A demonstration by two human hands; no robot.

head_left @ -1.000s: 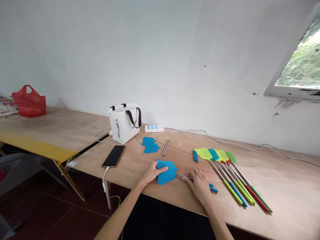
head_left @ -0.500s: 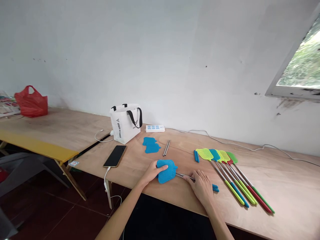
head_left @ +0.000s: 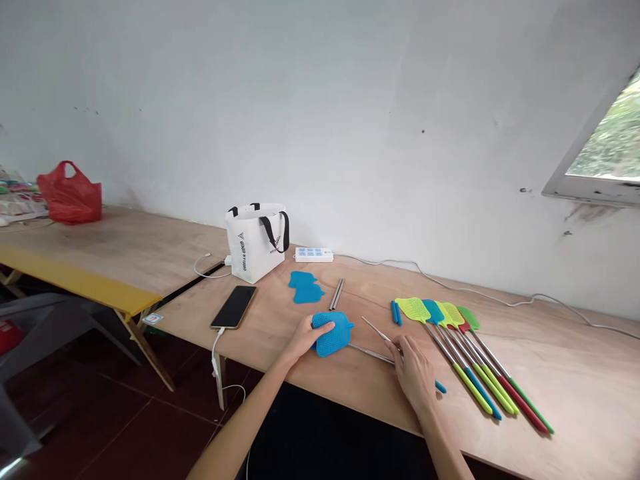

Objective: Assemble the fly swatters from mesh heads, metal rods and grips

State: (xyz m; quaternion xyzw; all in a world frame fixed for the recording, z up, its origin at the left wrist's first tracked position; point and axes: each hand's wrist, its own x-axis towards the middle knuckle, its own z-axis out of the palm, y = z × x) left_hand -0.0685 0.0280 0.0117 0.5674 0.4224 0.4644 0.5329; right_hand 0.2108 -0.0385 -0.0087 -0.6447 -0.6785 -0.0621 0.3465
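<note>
Pressing blue swatter head [head_left: 333,337], left hand [head_left: 303,337], right hand [head_left: 416,373] lifting rod [head_left: 379,331]

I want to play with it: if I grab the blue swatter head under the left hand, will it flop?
Probably a bit. The swatter head is a thin mesh sheet, so it likely bends easily and weighs little. It lies flat on the table under the left hand, so it should slide, not roll.
</note>
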